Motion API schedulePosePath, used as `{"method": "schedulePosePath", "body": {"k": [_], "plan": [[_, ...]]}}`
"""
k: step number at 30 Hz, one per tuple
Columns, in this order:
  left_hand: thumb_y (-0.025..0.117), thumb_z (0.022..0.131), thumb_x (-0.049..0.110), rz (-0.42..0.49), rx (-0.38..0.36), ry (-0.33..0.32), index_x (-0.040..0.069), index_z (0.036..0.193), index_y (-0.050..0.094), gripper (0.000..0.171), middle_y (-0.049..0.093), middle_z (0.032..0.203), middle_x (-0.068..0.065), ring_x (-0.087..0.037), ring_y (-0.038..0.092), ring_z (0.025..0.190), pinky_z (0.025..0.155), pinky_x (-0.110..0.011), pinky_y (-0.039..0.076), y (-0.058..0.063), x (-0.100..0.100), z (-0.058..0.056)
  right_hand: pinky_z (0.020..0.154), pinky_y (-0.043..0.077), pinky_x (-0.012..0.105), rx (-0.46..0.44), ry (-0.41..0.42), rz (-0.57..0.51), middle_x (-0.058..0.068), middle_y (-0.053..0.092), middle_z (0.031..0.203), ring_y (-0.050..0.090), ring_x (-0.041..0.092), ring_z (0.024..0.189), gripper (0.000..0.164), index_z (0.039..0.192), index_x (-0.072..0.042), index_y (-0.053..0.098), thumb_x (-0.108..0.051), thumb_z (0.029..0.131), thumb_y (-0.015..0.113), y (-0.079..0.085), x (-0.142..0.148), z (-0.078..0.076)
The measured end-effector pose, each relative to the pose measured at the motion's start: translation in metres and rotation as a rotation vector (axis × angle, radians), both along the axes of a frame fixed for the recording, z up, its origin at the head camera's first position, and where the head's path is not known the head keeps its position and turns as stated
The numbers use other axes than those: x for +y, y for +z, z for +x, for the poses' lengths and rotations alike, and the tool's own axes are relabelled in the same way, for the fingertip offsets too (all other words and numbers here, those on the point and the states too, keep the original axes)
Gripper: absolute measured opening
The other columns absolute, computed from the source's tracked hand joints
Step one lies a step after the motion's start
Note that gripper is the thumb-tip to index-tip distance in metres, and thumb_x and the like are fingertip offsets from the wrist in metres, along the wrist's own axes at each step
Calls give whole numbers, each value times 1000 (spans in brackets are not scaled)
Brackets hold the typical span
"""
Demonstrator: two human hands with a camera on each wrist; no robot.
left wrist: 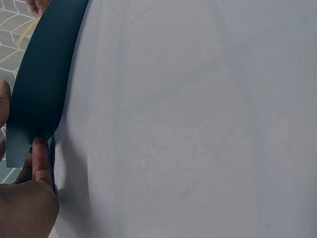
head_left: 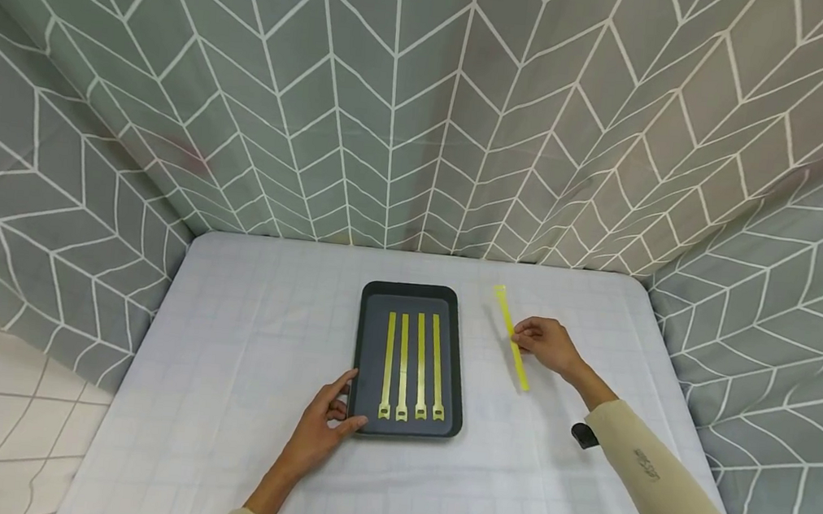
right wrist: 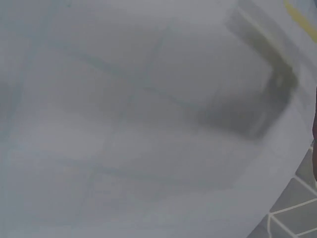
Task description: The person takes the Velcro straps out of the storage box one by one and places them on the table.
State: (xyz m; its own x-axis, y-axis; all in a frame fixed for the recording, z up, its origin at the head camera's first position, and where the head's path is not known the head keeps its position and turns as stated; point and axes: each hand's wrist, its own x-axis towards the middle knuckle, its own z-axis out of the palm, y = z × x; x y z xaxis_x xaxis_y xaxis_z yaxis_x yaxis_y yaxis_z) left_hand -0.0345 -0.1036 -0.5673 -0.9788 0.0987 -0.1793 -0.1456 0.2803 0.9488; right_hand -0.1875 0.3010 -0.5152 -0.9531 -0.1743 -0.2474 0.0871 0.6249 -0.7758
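Observation:
A dark rectangular tray (head_left: 416, 291) lies on the white-covered table in the head view. Several yellow strap cable ties (head_left: 403, 371) lie side by side in it, their slotted heads toward the front. At the tray's front left corner my left hand (head_left: 316, 436) grips the edge, thumb at the front rim and fingers along the side. The left wrist view shows its fingers round the tray's wall (left wrist: 44, 64). To the right of the tray, my right hand (head_left: 547, 344) pinches another yellow cable tie (head_left: 506, 310) near its middle. Part of that tie (right wrist: 301, 21) shows in the right wrist view.
The table's white cloth (head_left: 252, 316) stretches on both sides of the tray. Grey patterned curtains (head_left: 423, 127) stand behind the table and along its sides. A hand's shadow falls on the cloth in the right wrist view.

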Motion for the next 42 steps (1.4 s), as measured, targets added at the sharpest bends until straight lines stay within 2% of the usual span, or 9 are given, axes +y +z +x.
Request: {"method": "schedulePosePath", "body": {"k": [4, 10, 15, 21, 28, 34, 42], "plan": [[82, 83, 17, 6, -3, -3, 28, 151, 44, 79, 53, 131, -10, -18, 51, 95, 85, -27, 50, 1, 0, -1, 77, 60, 35, -49, -40, 38, 18, 72, 94, 69, 15, 81, 25, 113, 10, 64, -9, 97, 66, -4, 12, 3], [82, 84, 19, -7, -6, -12, 28, 152, 44, 78, 53, 131, -10, -17, 51, 95, 85, -27, 50, 1, -1, -1, 72, 59, 31, -77, -65, 77, 19, 72, 94, 69, 12, 78, 28, 114, 12, 64, -10, 97, 66, -13, 28, 8], [82, 84, 19, -1, -4, -15, 28, 152, 44, 78, 53, 131, -10, -17, 51, 94, 85, -27, 50, 1, -1, -1, 69, 59, 30, -101, -104, 91, 22, 72, 96, 70, 14, 76, 29, 115, 13, 63, -10, 98, 65, -18, 39, 13], [82, 83, 16, 12, -14, -13, 29, 151, 44, 79, 53, 130, -9, -18, 51, 94, 85, -27, 50, 2, -1, -1, 68, 59, 25, -141, -162, 86, 22, 73, 97, 69, 9, 75, 29, 115, 14, 63, -8, 98, 65, -23, 48, 17], [83, 83, 17, 2, -26, -10, 30, 151, 44, 80, 53, 129, -9, -18, 51, 95, 86, -28, 50, 2, -1, -3, 67, 58, 25, -140, -181, 117, 17, 72, 93, 69, 9, 73, 28, 114, 13, 64, -8, 97, 66, -25, 55, 20], [82, 83, 18, -15, -18, -13, 29, 152, 43, 80, 52, 129, -10, -18, 51, 96, 86, -28, 50, 1, -1, -3, 68, 59, 25, -165, -197, 89, 15, 71, 92, 69, 7, 73, 27, 114, 14, 63, -6, 96, 66, -25, 58, 20], [83, 83, 17, -30, -9, -13, 27, 153, 43, 81, 52, 129, -11, -18, 51, 96, 86, -27, 50, 1, 0, -2, 62, 56, 23, -83, -217, 192, 16, 74, 86, 67, 7, 65, 26, 107, 12, 69, -10, 93, 71, -25, 61, 23]]}}
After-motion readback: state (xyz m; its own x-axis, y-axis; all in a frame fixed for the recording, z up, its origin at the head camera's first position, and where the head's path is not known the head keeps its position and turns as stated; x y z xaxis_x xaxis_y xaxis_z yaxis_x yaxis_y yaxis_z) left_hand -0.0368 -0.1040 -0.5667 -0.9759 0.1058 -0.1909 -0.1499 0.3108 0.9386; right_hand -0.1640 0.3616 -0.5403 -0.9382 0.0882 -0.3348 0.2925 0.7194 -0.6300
